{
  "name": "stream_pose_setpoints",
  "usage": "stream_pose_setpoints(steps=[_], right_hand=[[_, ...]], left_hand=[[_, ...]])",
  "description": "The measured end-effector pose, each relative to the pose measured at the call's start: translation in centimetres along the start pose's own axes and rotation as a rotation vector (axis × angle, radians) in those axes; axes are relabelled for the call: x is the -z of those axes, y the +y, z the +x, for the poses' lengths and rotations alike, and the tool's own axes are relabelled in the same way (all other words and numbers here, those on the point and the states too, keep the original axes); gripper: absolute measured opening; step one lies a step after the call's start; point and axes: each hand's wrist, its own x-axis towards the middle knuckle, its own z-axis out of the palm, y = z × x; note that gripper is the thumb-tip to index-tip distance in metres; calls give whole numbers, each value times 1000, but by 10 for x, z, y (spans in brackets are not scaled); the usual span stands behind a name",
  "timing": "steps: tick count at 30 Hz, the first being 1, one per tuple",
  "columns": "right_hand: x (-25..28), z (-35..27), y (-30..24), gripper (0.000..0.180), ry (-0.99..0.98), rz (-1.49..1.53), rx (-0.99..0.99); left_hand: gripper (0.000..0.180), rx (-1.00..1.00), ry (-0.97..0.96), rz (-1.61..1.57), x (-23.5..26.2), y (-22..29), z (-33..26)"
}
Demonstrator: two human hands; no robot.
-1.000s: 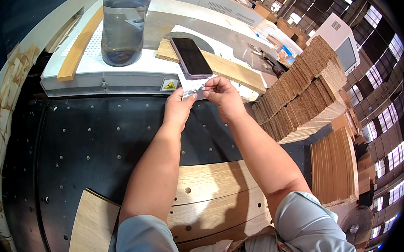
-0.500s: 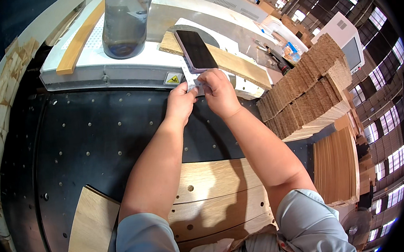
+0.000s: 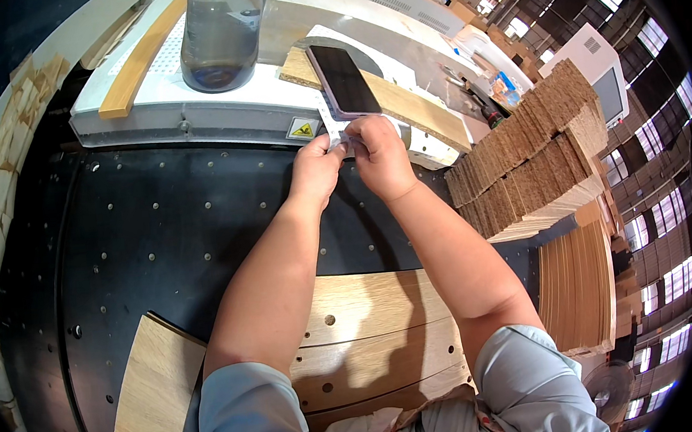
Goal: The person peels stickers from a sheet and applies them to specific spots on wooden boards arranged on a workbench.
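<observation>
My left hand (image 3: 314, 173) and my right hand (image 3: 383, 160) meet at the front edge of the white machine ledge. Both are closed, fingertips pinching a small white paper strip (image 3: 333, 126) that looks like a label sheet. Most of the strip's lower end is hidden by my fingers. Right above my hands, a phone (image 3: 345, 80) with a dark screen lies tilted, partly on a wood-faced chipboard strip (image 3: 419, 115). A yellow warning sticker (image 3: 303, 128) is on the ledge to the left of my left hand.
A large clear water bottle (image 3: 223, 37) and a narrow wooden strip (image 3: 139, 61) rest on the ledge. Stacked chipboard pieces (image 3: 522, 155) stand at right, above more boards (image 3: 576, 286). Wood-faced panels with holes (image 3: 373, 341) lie near me on the black studded table (image 3: 191, 229).
The view has shifted slightly. My fingers have moved a little on the paper strip, and both hands remain together at the ledge.
</observation>
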Motion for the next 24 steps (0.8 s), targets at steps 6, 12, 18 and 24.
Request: stream_pose_setpoints(steps=[6, 12, 18, 24], right_hand=[[-1, -1, 2, 29, 9, 21, -23], [-1, -3, 2, 29, -3, 76, -68], [2, -1, -1, 31, -22, 99, -83], [1, 1, -1, 33, -18, 68, -4]], left_hand=[[14, -11, -16, -23, 0, -1, 1], [14, -45, -14, -21, 0, -1, 0], [13, -26, -1, -10, -2, 1, -2], [16, -39, -13, -34, 0, -1, 0]])
